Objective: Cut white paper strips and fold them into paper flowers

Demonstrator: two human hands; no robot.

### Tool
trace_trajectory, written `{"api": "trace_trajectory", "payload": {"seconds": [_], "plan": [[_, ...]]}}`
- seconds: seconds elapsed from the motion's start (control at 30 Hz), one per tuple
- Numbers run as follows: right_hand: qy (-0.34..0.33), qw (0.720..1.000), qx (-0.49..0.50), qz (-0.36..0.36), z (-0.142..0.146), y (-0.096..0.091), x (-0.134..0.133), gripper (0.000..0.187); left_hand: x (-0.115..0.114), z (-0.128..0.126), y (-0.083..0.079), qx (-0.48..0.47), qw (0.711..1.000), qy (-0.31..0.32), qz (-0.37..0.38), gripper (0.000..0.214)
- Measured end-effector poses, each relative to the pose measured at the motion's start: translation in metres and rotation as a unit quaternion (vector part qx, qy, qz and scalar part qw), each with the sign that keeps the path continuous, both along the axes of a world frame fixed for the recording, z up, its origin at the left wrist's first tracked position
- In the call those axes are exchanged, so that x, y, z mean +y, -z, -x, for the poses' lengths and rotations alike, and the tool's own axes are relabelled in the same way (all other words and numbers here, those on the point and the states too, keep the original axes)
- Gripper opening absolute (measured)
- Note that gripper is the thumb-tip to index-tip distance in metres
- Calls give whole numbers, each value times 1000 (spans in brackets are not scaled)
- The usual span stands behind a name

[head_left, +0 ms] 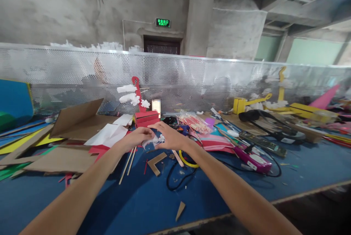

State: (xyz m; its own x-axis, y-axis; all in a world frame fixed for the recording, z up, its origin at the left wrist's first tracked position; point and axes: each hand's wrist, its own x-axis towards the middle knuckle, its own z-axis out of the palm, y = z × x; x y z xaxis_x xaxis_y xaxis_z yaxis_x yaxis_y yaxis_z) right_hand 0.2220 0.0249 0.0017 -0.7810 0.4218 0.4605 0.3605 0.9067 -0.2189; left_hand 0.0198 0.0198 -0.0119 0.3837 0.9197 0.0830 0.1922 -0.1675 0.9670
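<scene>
Both my hands meet over the blue table. My left hand (136,137) pinches one end of a crumpled white piece (150,142), thin like tissue or plastic film. On the other side of that piece, my right hand (173,138) curves its fingers round it. Just behind my hands stands a red box (147,118) with a tall red hook-shaped upright (138,90). White fluffy rolls (127,93) stick out from the upright. Two thin wooden sticks (128,165) and an L-shaped cardboard piece (157,163) lie below my hands.
Cardboard sheets (63,159) and white paper (106,135) are piled on the left. To the right lie a bag of red-and-white sticks (194,122), a purple device (253,160) with a black cable, and black goggles-like gear (270,125). A perforated metal divider (178,81) runs behind.
</scene>
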Motion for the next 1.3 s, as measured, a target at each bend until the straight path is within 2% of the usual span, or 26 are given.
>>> {"api": "trace_trajectory", "payload": {"seconds": [0.13,0.2,0.23,0.37,0.43,0.67,0.77,0.87,1.03,1.13,1.2,1.3], "plan": [[-26,999,-44,-5,5,2,-5,104,-9,-4,-4,-38,999,-20,13,20],[-26,998,-52,-6,7,2,-7,106,-10,-5,-5,-39,999,-32,17,13],[-24,998,-49,-10,8,2,-7,102,-10,-5,-5,-35,999,-35,17,11],[-27,998,-18,-51,8,-1,-7,62,-8,-4,-5,-13,1000,-13,11,10],[-35,997,-9,-64,6,-4,-5,49,-7,-3,-5,-4,1000,-2,16,12],[-13,997,7,-73,0,-7,1,34,-2,1,-2,9,999,7,40,26],[-10,998,7,-69,-1,-7,1,20,-1,3,1,17,999,21,47,30],[21,998,24,-57,-2,-8,0,13,-1,3,3,30,998,31,52,30],[91,994,65,-10,-5,-7,2,19,-1,3,4,63,998,15,17,33],[106,990,90,26,-8,-8,3,20,0,4,3,71,997,40,8,33],[74,993,76,43,-9,-9,1,36,1,4,3,65,996,50,21,33],[-16,1000,0,26,-6,-9,-3,59,-1,5,2,49,997,49,34,32]]}}
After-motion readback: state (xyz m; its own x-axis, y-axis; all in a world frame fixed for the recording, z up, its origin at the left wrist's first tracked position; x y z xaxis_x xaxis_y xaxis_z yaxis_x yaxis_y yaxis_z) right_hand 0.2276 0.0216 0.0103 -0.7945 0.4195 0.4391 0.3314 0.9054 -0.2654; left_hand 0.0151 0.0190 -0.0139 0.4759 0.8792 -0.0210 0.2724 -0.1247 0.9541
